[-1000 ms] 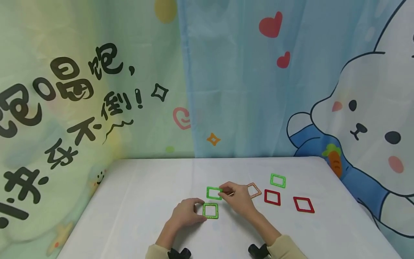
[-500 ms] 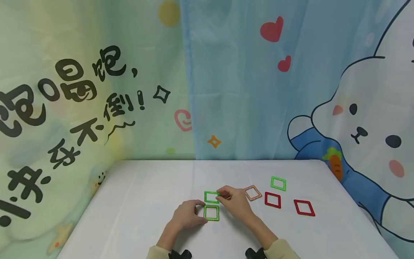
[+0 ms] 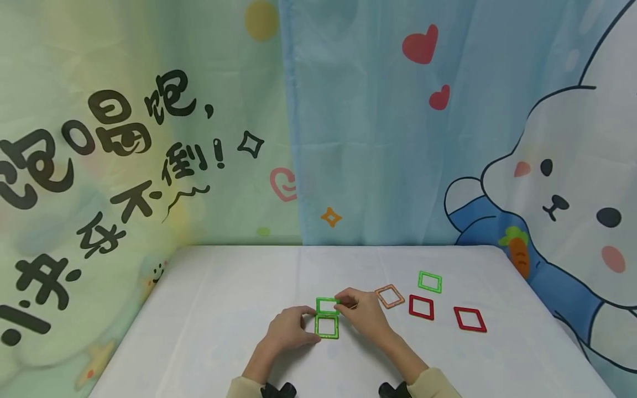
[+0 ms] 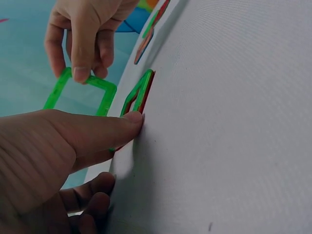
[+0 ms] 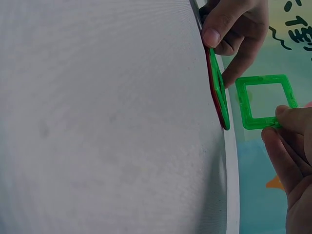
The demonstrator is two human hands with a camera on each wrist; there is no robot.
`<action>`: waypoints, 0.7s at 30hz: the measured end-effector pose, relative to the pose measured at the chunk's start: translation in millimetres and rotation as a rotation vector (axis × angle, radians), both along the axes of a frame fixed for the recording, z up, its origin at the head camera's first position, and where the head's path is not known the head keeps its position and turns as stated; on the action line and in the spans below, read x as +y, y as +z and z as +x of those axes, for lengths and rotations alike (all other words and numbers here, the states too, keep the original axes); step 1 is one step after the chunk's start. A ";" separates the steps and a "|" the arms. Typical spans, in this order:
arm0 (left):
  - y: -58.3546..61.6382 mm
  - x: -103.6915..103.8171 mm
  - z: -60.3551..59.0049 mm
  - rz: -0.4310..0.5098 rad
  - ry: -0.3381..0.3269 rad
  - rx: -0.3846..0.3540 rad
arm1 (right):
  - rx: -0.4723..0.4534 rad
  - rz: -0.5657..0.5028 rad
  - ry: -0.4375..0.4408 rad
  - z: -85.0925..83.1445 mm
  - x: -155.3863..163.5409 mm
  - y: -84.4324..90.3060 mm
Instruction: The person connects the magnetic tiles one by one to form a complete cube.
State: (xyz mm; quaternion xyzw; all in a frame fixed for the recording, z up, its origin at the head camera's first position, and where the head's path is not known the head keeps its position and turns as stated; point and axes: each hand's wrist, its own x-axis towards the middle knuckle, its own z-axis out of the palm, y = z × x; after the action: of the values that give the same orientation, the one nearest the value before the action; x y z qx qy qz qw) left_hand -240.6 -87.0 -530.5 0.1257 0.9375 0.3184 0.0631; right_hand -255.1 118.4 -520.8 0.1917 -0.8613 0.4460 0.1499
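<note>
A green square frame [image 3: 327, 326] lies flat on the table, on top of a red piece [image 5: 214, 87] whose edge shows beneath it in the wrist views. My left hand [image 3: 290, 328] grips this stack by its left side between thumb and fingers. With thumb and fingertips my right hand [image 3: 365, 314] pinches a second green square frame [image 5: 246, 102] by its right side. That frame stands raised at the far edge of the stack in the head view. Whether the two green frames touch cannot be told.
To the right lie an orange diamond-shaped frame [image 3: 390, 297], a red square frame [image 3: 422, 298], another green square frame [image 3: 439, 283] and a red diamond-shaped frame [image 3: 457, 318]. The white table [image 3: 224, 276] ends at a printed curtain [image 3: 358, 138].
My right hand has brought the pinched green frame leftward and nearer, down to the far edge of the stack. The left hand keeps its grip in about the same place.
</note>
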 end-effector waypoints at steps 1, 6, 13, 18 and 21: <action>0.1 0.0 0.1 0.001 0.001 0.001 | 0.003 0.001 0.002 0.2 0.2 -0.1; 0.1 0.1 0.2 -0.001 0.003 -0.004 | 0.018 0.005 0.013 1.5 0.7 0.5; 0.2 -1.4 -0.6 -0.001 -0.001 -0.007 | -0.002 0.001 0.008 1.5 0.5 -1.2; 0.5 -1.5 0.4 0.003 -0.004 0.001 | -0.016 -0.001 0.012 0.5 0.3 -2.2; 1.3 -1.2 1.1 0.001 -0.001 0.002 | -0.030 0.000 0.016 0.2 0.3 -2.2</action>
State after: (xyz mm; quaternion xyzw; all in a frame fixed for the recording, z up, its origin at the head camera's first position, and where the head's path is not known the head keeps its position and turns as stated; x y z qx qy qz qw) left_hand -239.5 -88.3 -529.2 0.1266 0.9374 0.3185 0.0622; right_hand -254.9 118.6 -523.1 0.1918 -0.8619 0.4499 0.1336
